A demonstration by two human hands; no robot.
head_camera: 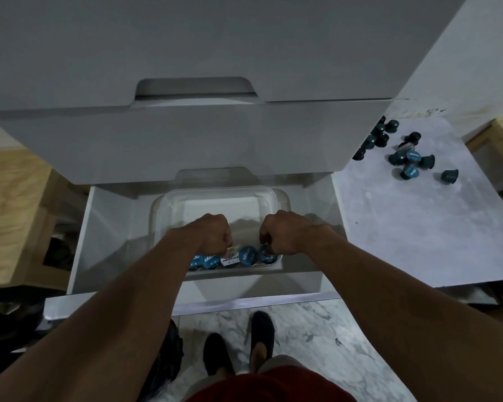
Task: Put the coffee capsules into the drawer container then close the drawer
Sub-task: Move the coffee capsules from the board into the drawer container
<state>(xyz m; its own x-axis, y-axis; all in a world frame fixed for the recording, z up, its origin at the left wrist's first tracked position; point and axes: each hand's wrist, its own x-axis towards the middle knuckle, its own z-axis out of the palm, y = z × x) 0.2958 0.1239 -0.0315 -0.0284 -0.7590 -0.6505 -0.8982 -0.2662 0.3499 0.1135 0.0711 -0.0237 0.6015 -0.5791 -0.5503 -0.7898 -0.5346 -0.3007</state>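
A clear plastic container [215, 198] sits in the open white drawer [105, 227] of a white cabinet. Along its near wall lies a row of several blue coffee capsules [247, 255]. Both my hands reach down into the container. My left hand [212, 235] has its fingers curled down onto the left capsules and seems to pinch one. My right hand [282, 235] has curled fingers on the rightmost capsule [269, 256]. The fingertips are hidden behind the knuckles. Several more dark blue capsules [410, 158] lie loose on the pale surface at right.
Two shut drawers [186, 140] overhang the open one from above. A wooden box [15, 204] stands at left, another wooden piece [494, 140] at far right. My feet in dark shoes [262, 338] stand on the marble floor below the drawer front [244, 304].
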